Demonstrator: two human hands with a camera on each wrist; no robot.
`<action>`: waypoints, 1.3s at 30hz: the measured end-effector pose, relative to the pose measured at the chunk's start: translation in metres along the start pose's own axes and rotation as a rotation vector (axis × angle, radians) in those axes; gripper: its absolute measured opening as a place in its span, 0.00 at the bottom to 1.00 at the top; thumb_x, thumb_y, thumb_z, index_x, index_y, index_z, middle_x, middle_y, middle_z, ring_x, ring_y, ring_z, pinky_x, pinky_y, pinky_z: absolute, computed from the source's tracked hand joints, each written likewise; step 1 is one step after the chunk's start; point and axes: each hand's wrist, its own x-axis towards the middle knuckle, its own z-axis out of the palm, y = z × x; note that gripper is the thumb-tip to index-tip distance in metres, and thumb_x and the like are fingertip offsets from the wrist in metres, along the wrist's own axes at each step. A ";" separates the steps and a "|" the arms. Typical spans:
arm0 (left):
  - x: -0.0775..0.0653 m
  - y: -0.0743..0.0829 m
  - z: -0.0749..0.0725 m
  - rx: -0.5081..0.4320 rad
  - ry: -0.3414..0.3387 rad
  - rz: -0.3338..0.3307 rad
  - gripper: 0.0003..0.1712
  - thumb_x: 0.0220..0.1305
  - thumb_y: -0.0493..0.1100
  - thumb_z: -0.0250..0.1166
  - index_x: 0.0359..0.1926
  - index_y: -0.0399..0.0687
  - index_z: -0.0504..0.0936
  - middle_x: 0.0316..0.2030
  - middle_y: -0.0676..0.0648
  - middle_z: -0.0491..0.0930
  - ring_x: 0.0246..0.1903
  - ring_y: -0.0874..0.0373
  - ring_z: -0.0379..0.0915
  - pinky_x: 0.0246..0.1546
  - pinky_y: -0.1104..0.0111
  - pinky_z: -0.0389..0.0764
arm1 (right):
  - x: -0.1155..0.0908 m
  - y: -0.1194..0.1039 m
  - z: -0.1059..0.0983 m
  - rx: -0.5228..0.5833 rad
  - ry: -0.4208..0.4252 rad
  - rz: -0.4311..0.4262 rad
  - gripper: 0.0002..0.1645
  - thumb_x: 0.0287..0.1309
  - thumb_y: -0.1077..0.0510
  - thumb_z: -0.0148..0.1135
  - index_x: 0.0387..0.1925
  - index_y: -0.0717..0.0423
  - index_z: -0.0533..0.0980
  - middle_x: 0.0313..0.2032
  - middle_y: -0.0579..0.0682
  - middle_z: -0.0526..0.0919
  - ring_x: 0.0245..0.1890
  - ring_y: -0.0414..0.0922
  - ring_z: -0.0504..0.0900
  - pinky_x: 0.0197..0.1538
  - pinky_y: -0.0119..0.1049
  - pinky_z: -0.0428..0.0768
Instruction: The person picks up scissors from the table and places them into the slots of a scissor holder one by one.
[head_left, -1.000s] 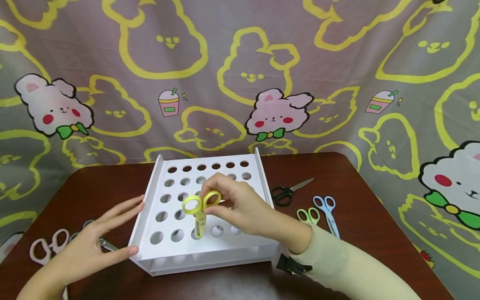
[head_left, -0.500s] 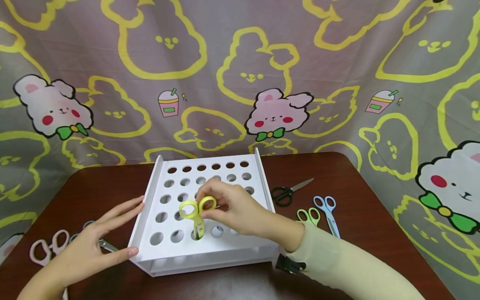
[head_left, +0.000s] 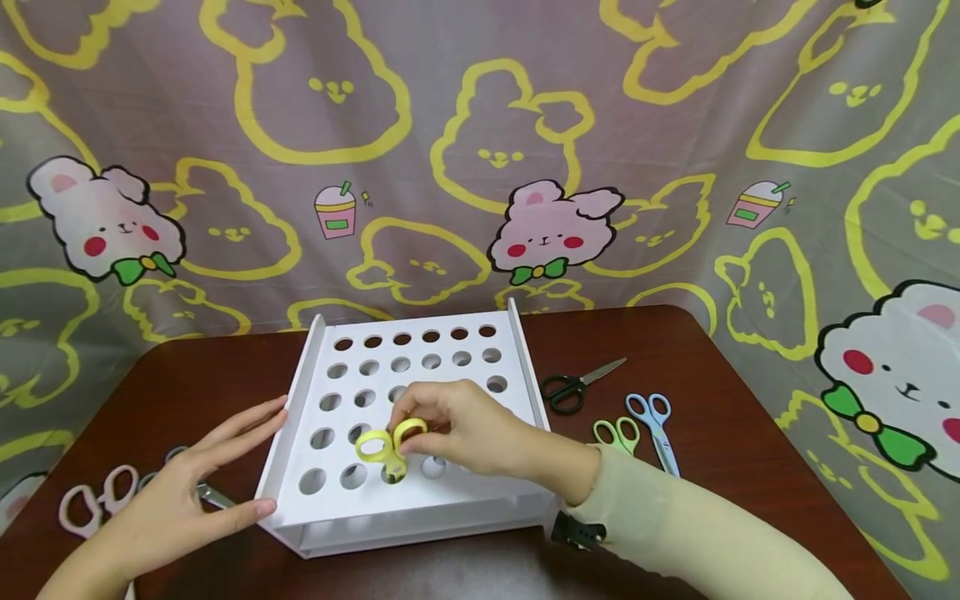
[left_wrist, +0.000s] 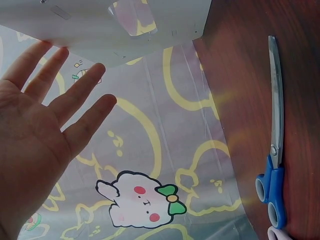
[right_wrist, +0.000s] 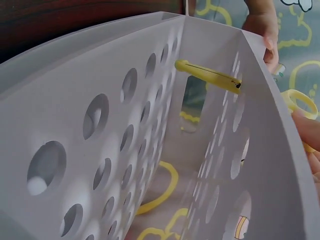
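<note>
Pale yellow scissors (head_left: 392, 457) stand points down in a front-row hole of a white rack (head_left: 360, 505), and my right hand (head_left: 468, 429) pinches one handle loop between thumb and fingers. From the right wrist view, the yellow blade part (right_wrist: 210, 76) passes through the upper holed board and reaches toward the lower one. The handle loops (right_wrist: 304, 103) stay outside the upper board. My left hand (head_left: 183, 482) is spread at the rack's left wall, fingertips and thumb resting against it. In the left wrist view its fingers (left_wrist: 85, 86) are straight and hold nothing.
Right of the rack lie black scissors (head_left: 592, 376), light green scissors (head_left: 618, 445) partly behind my sleeve, and light blue scissors (head_left: 661, 437). Pale pink scissors (head_left: 94, 525) and blue-handled scissors (left_wrist: 275, 150) lie on the left, partly behind my left hand in the head view. A patterned curtain (head_left: 420, 167) surrounds the table.
My right hand has moved down and slightly left, and the yellow scissors have sunk into the hole up to near their handles. The left hand has kept its place on the rack wall.
</note>
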 end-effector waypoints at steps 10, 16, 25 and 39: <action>0.001 0.001 -0.001 -0.002 0.003 0.013 0.52 0.47 0.40 0.79 0.73 0.57 0.66 0.74 0.58 0.59 0.68 0.83 0.49 0.54 0.92 0.49 | 0.000 0.002 -0.001 -0.039 -0.041 0.041 0.08 0.57 0.64 0.68 0.40 0.58 0.79 0.39 0.54 0.90 0.37 0.28 0.85 0.39 0.23 0.81; 0.001 0.000 0.000 -0.001 0.005 0.011 0.52 0.47 0.40 0.79 0.73 0.57 0.66 0.74 0.59 0.59 0.67 0.82 0.50 0.54 0.92 0.50 | 0.001 0.005 0.000 -0.119 -0.052 -0.016 0.08 0.58 0.63 0.68 0.40 0.58 0.80 0.40 0.52 0.90 0.39 0.30 0.86 0.43 0.22 0.82; 0.001 0.001 -0.001 -0.021 0.000 -0.002 0.52 0.48 0.39 0.79 0.73 0.57 0.66 0.74 0.57 0.60 0.67 0.82 0.51 0.54 0.92 0.50 | 0.002 0.008 0.002 -0.192 -0.064 -0.100 0.05 0.60 0.62 0.68 0.38 0.58 0.82 0.38 0.50 0.89 0.35 0.27 0.82 0.41 0.20 0.81; 0.001 0.002 -0.001 -0.008 -0.001 -0.009 0.51 0.48 0.40 0.79 0.73 0.58 0.66 0.74 0.59 0.60 0.67 0.83 0.51 0.53 0.92 0.51 | 0.000 0.008 0.001 -0.118 -0.066 -0.026 0.05 0.59 0.61 0.69 0.37 0.58 0.82 0.36 0.50 0.89 0.36 0.28 0.83 0.42 0.23 0.82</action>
